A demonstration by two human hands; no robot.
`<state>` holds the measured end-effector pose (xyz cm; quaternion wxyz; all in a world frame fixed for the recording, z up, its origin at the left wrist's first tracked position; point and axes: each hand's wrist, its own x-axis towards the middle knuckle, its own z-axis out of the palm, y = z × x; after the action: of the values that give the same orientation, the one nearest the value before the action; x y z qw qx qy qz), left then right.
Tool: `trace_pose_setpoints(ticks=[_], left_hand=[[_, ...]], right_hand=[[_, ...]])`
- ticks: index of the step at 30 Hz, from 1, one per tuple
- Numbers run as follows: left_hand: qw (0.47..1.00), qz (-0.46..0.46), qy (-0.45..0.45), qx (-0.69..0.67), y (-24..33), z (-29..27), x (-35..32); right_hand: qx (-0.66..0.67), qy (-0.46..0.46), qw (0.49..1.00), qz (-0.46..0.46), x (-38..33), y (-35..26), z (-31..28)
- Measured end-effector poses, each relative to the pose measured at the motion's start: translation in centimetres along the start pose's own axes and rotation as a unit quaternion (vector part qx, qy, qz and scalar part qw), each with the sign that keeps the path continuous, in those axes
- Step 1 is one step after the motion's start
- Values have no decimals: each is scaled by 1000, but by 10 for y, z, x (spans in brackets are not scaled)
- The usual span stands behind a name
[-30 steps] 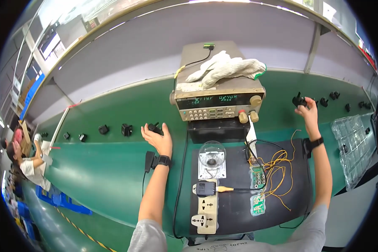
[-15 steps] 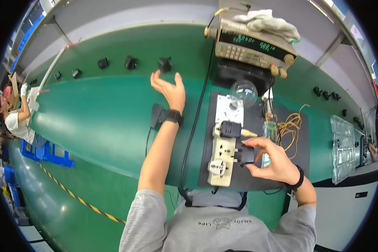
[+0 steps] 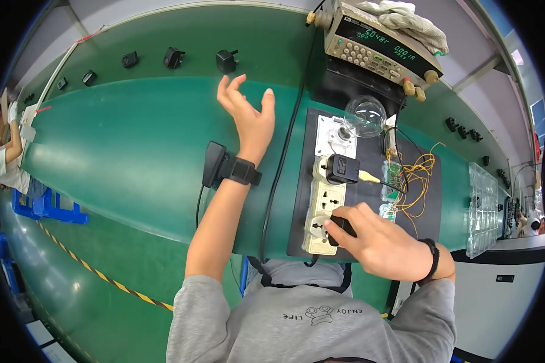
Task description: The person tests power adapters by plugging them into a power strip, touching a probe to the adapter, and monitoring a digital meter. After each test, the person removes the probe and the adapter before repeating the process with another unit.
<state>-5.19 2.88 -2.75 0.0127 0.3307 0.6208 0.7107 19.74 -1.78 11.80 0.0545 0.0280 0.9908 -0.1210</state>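
Observation:
My right hand [image 3: 384, 242] grips a black power adapter [image 3: 344, 227] between thumb and fingers, pressed against the lower part of a cream power strip [image 3: 327, 199]. Its prongs are hidden; whether they sit fully in the socket I cannot tell. A second black adapter [image 3: 343, 169] is plugged in at the strip's upper end, with a pale yellow connector [image 3: 368, 176] at its side. My left hand [image 3: 249, 124] hovers open over the green bench, fingers apart and holding nothing. Just beyond its fingertips lies another black adapter [image 3: 226, 61], apart from the hand.
A bench meter [image 3: 381, 48] with a lit display stands at the back, gloves on top. A clear bulb [image 3: 366, 116], circuit board [image 3: 395, 178] and yellow wires [image 3: 422, 181] lie right of the strip. More adapters [image 3: 174, 57] line the back left. A clear tray [image 3: 483, 209] lies right. A co-worker [image 3: 9, 157] sits far left.
My right hand has brought the adapter from beside the strip onto its lower socket. My left hand stays open near the back adapter. The whole view has shifted slightly.

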Motion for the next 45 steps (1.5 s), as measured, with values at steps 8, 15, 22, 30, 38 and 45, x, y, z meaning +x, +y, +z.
trace_pose_setpoints(ticks=[8, 15, 22, 30, 38, 45], left_hand=[[931, 144, -313, -120, 58, 1, -18], [825, 166, -537, -56, 75, -8, -41], [819, 191, -541, 8, 72, -4, -37], [854, 229, -456, -102, 111, -7, -48], [822, 263, -503, -50, 113, 6, -77], [968, 81, -210, -113, 55, 16, -56]], right_hand=[[-106, 34, 994, 17, 9, -4, 21], [14, 285, 941, 182, -22, 64, 30], [28, 298, 928, 224, -48, 77, 38], [100, 302, 929, 188, -70, 29, 71], [62, 295, 942, 145, -67, 21, 67], [-9, 347, 908, 235, -94, 72, 34]])
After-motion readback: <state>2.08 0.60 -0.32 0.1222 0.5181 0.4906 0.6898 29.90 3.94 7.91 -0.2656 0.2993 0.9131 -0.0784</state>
